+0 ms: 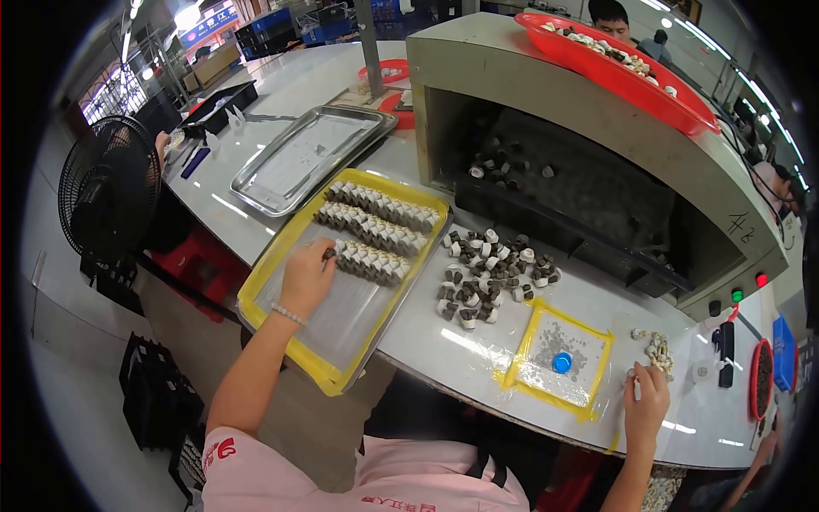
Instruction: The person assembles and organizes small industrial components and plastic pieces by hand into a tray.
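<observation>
My left hand (305, 277), a beaded bracelet at its wrist, is closed over the yellow-edged tray (294, 341). Between its fingertips is a small dark piece (329, 253), at the near end of the closest of three rows of white-and-dark parts (373, 262). At the right, my right hand (647, 401) is pinched at the table top, beside a small heap of cream-coloured pieces (659, 354); a small pale piece seems to be in its fingertips. Between the hands lies a loose pile of black-and-white parts (490, 273).
A yellow-taped square (522, 350) holds grey bits and a blue cap (562, 363). Behind the pile stands a beige machine (478, 51) with a dark opening and a red tray (614, 72) on top. A metal tray (256, 200) lies far left, near a black fan (111, 192).
</observation>
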`<control>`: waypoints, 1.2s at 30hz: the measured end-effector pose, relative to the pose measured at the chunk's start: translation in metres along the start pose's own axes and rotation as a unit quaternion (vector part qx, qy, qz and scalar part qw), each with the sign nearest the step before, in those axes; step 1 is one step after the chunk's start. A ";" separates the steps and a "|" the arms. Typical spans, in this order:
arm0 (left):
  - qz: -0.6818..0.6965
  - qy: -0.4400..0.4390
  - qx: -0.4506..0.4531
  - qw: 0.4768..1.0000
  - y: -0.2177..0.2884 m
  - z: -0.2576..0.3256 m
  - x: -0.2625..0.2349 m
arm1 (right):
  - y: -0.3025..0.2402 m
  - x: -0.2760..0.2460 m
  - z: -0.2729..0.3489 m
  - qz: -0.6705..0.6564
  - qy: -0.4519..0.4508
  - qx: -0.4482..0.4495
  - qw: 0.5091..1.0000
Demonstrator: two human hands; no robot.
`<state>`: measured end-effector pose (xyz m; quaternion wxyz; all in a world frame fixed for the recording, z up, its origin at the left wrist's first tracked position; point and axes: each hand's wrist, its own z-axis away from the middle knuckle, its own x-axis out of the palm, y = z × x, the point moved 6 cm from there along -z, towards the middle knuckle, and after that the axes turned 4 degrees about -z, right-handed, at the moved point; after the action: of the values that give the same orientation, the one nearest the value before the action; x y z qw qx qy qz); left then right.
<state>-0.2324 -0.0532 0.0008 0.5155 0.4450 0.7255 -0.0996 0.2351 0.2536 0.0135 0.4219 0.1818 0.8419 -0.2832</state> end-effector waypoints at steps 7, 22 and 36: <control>0.050 -0.035 0.000 0.998 0.012 0.005 -0.002 | -0.021 0.013 0.009 -0.012 -0.014 -0.055 0.998; 0.151 -0.097 0.092 0.980 0.148 0.038 -0.024 | -0.030 0.018 0.018 -0.066 -0.033 -0.046 0.996; 0.194 -0.130 0.150 0.961 0.211 0.066 0.055 | -0.044 0.023 0.016 -0.127 -0.041 -0.060 0.989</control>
<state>-0.0347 0.0601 -0.0087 0.5422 0.6330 0.5282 -0.1624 0.2077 0.2109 0.0011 0.4266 0.0357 0.8557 -0.2907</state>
